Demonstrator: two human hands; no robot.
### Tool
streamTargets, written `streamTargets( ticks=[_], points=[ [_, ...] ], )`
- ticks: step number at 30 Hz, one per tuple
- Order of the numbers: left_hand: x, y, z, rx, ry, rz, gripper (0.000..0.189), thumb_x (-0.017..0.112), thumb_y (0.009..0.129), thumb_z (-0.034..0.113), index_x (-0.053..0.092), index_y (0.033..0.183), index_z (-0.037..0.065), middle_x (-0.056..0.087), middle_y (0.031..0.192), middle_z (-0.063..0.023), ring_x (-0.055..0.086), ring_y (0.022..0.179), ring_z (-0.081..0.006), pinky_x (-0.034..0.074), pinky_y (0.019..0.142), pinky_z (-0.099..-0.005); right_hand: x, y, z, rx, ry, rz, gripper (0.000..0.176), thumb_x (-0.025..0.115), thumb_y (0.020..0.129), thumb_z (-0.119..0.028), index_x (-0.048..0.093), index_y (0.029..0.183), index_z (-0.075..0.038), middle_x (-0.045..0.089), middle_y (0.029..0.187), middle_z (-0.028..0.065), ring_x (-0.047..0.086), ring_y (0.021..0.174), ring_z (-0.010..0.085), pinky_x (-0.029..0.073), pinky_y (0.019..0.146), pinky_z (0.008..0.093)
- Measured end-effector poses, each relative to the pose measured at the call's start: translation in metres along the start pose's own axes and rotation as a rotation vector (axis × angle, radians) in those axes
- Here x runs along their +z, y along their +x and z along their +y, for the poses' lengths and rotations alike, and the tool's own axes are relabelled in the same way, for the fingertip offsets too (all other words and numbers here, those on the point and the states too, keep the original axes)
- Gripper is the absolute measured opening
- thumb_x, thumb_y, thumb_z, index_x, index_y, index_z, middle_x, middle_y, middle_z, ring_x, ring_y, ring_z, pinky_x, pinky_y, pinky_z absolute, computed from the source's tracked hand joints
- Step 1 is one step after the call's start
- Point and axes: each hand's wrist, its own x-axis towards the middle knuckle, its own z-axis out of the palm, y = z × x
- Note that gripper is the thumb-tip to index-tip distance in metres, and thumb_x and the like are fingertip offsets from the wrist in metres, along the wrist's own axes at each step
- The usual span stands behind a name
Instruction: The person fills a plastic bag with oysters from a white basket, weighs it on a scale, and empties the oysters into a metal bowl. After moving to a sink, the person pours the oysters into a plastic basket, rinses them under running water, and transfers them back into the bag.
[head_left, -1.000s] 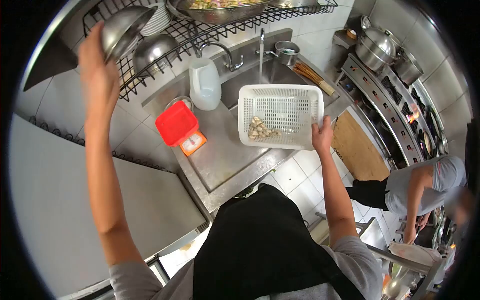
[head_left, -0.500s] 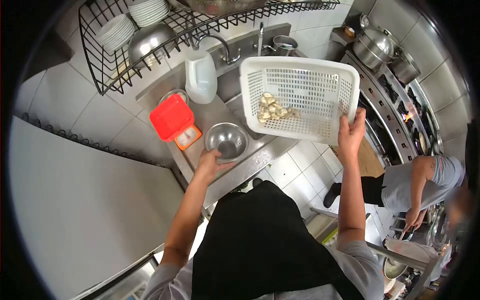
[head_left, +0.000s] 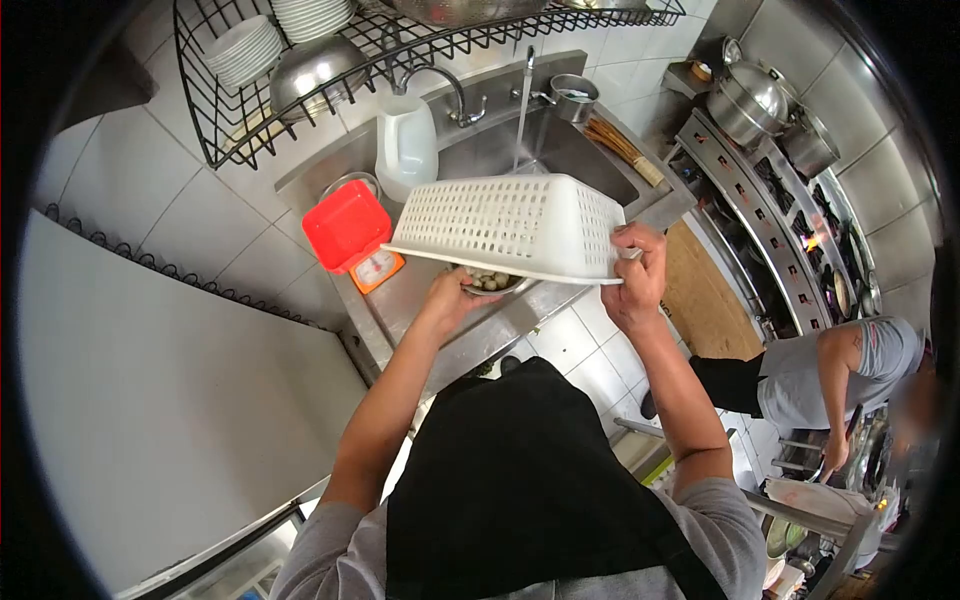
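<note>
My right hand (head_left: 637, 278) is closed on the right end of a white perforated plastic basket (head_left: 500, 218). The basket is tipped over on its side, its underside and holes facing up, its mouth turned down toward me. Below its lower edge sits a steel bowl (head_left: 512, 288), mostly hidden by the basket. Small pale, rounded pieces (head_left: 488, 279) show inside the bowl. My left hand (head_left: 450, 300) grips the bowl's left rim, fingers partly hidden. Left of the basket, an orange kitchen scale (head_left: 378, 270) stands by a red square tray (head_left: 346, 226).
Water runs from a tap (head_left: 528, 70) into the sink (head_left: 600, 165). A white pitcher (head_left: 407, 150) stands behind the scale. Overhead hangs a black wire rack (head_left: 225, 140) with plates. At right, a co-worker (head_left: 835, 370) stands near the stove (head_left: 745, 190).
My right hand has tilted the basket over and brought it down and left above the bowl. The pieces formerly in the basket now show in the bowl. My left hand and bowl moved slightly right.
</note>
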Motion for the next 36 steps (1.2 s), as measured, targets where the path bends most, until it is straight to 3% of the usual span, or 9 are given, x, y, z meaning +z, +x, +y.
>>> streamTargets(
  ticks=[9,11,12,16,18,23,25,34,36],
  points=[
    [-0.036,0.017,0.001,0.017,-0.098,0.048,0.041,0.041,0.087,-0.002,0.032,0.125,-0.014,0.046,0.131,-0.0305,0.057,0.115,-0.0444,0.052,0.091,-0.0648,-0.003,0.018,0.01,0.037,0.009,0.145,0.024,0.062,0.065,0.011,0.05,0.081,-0.003,0.056,0.106,0.015,0.057,0.098,0.0334,0.048,0.088,0.0449],
    [-0.048,0.013,0.003,0.018,-0.09,0.08,0.041,0.041,0.087,-0.002,0.032,0.126,-0.011,0.046,0.13,-0.029,0.058,0.114,-0.0429,0.053,0.089,-0.0645,-0.013,0.024,0.008,0.422,-0.151,0.175,0.025,0.059,0.074,0.006,0.058,0.099,0.0,0.055,0.105,0.0158,0.058,0.099,0.0299,0.047,0.09,0.0385],
    [-0.053,0.007,0.005,0.031,-0.02,0.101,0.046,0.043,0.087,-0.001,0.032,0.131,-0.007,0.047,0.131,-0.0258,0.058,0.114,-0.0399,0.054,0.089,-0.0628,-0.015,0.015,0.018,0.419,-0.141,0.174,0.025,0.059,0.074,0.006,0.058,0.099,0.0,0.055,0.105,0.0158,0.058,0.099,0.0299,0.047,0.09,0.0385],
    [-0.043,-0.053,0.026,0.142,0.164,0.255,0.063,0.051,0.087,0.007,0.029,0.145,-0.003,0.049,0.133,-0.0182,0.058,0.114,-0.0325,0.053,0.09,-0.053,-0.01,-0.068,0.069,1.17,0.362,0.229,0.038,0.054,0.085,0.002,0.054,0.123,0.003,0.061,0.112,0.0137,0.06,0.099,0.0213,0.047,0.089,0.0323],
    [-0.039,-0.088,0.04,0.127,0.286,0.369,0.066,0.053,0.087,0.011,0.028,0.147,-0.002,0.05,0.134,-0.0171,0.058,0.115,-0.0309,0.053,0.089,-0.05,-0.001,-0.114,0.07,1.36,0.346,0.122,0.043,0.056,0.086,0.001,0.052,0.129,0.003,0.063,0.116,0.0137,0.061,0.1,0.0218,0.048,0.09,0.0333],
    [-0.071,-0.148,0.057,0.113,0.471,0.628,0.068,0.058,0.089,0.028,0.035,0.146,-0.003,0.048,0.139,-0.0158,0.051,0.122,-0.0269,0.047,0.092,-0.0401,0.039,-0.167,-0.005,1.696,0.64,0.136,0.033,0.064,0.091,-0.01,0.057,0.119,0.004,0.067,0.106,0.0135,0.066,0.09,0.0214,0.053,0.08,0.0332],
    [-0.076,-0.17,0.064,0.086,0.55,0.764,0.071,0.059,0.089,0.034,0.037,0.146,-0.003,0.046,0.143,-0.0156,0.046,0.127,-0.0272,0.043,0.096,-0.039,0.052,-0.183,-0.017,1.787,0.697,0.022,0.034,0.062,0.092,-0.012,0.055,0.122,0.003,0.065,0.11,0.0147,0.067,0.094,0.025,0.058,0.075,0.041],
    [-0.055,-0.205,0.114,0.307,0.471,0.711,0.073,0.063,0.088,0.036,0.042,0.139,-0.011,0.049,0.137,-0.0253,0.044,0.13,-0.0296,0.033,0.109,-0.0368,0.049,-0.148,-0.055,1.791,0.832,-0.435,0.043,0.062,0.095,-0.032,0.058,0.12,0.003,0.065,0.112,0.015,0.066,0.1,0.0273,0.057,0.08,0.0434],
    [-0.031,-0.199,0.127,0.121,0.483,0.804,0.073,0.062,0.089,0.035,0.04,0.138,-0.014,0.05,0.135,-0.0258,0.044,0.131,-0.0301,0.031,0.11,-0.0369,0.047,-0.145,-0.055,1.771,0.838,-0.502,0.045,0.061,0.096,-0.035,0.059,0.118,0.003,0.065,0.112,0.0158,0.066,0.099,0.0273,0.057,0.078,0.0422]
  ],
)
